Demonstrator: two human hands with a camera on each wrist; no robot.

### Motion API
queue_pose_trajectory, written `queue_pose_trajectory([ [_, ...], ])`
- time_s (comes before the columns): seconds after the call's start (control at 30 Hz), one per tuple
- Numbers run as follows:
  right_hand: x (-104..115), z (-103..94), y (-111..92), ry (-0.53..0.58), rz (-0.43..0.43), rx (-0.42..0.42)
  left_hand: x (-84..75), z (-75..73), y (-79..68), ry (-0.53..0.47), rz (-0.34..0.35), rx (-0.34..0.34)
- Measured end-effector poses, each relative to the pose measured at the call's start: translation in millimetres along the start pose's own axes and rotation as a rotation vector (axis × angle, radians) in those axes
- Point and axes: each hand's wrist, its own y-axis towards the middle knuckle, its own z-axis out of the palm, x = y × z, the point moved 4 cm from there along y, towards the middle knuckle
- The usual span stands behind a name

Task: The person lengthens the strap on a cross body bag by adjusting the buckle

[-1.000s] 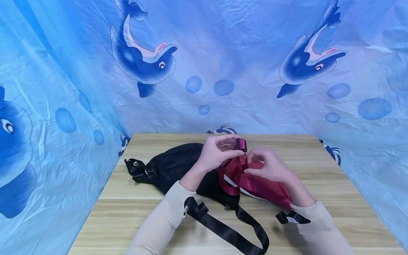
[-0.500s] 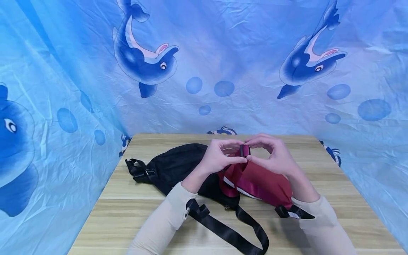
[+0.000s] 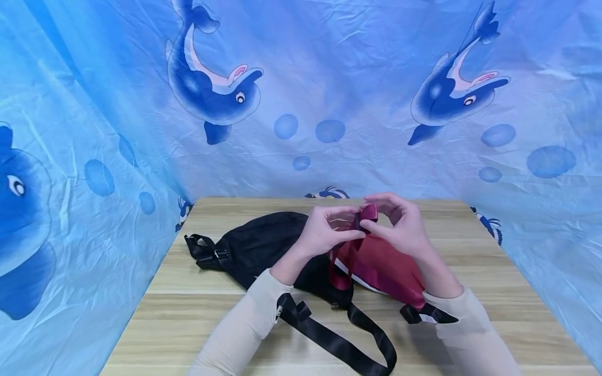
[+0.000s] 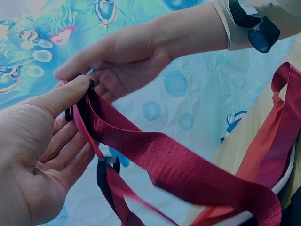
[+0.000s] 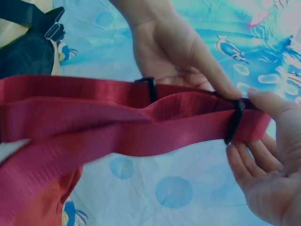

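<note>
Above the table my left hand (image 3: 322, 232) pinches a black slide buckle (image 5: 235, 121) on a dark red webbing strap (image 4: 160, 155), thumb on one side and fingers behind. My right hand (image 3: 403, 225) grips the short strap loop (image 3: 370, 212) that sticks out past this buckle, its thumb right at the buckle's edge. A second black slider (image 5: 151, 89) sits farther along the same strap, away from the fingers. The strap runs down to a red bag (image 3: 390, 261) with white trim, lying under the right hand and partly hidden by that arm.
A black bag (image 3: 263, 243) lies at centre left, behind the left forearm. Its long black strap (image 3: 338, 347) loops toward the front of the wooden table (image 3: 188, 324). A blue dolphin-print curtain (image 3: 301, 89) surrounds the table's back and sides.
The right hand rose from lower on the strap to the buckle beside the left hand. The loop past the buckle now stands out larger toward the right. The left hand shifted slightly right.
</note>
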Motion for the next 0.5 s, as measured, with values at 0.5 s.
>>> queue_pose_trajectory([
  [0.5, -9.0, -1.0, -4.9, 0.047, 0.076, -0.131, 7.8, -2.5, 5.0, -0.020, -0.027, -0.001],
])
